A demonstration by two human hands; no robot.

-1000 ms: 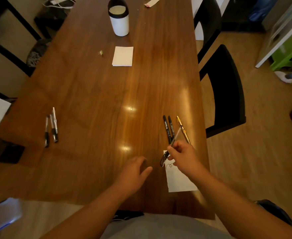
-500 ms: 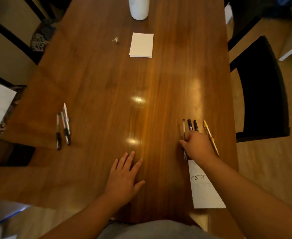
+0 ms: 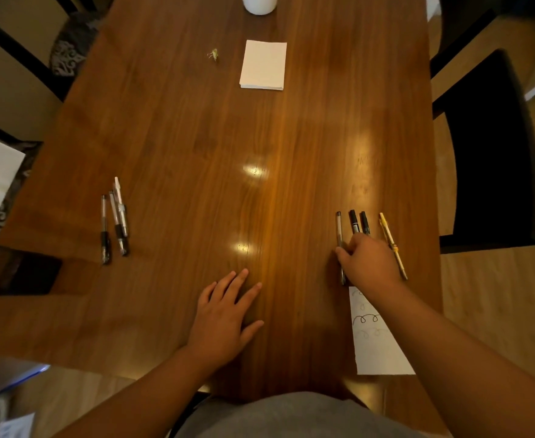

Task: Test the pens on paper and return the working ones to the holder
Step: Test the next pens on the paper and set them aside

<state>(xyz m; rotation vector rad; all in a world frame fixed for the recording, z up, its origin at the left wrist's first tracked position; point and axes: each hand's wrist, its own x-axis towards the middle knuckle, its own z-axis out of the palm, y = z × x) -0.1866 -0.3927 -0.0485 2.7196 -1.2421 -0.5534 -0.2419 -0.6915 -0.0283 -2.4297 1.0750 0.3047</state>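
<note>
Right hand (image 3: 369, 263) fingers curled on clear pen (image 3: 339, 238); left hand (image 3: 225, 317) flat, empty.

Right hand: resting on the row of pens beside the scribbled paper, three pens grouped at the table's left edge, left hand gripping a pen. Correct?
One error. The left hand holds nothing; the head view shows it flat, palm down on the table. The rest stands: right hand on the pen row, scribbled paper, three pens at left.
</note>
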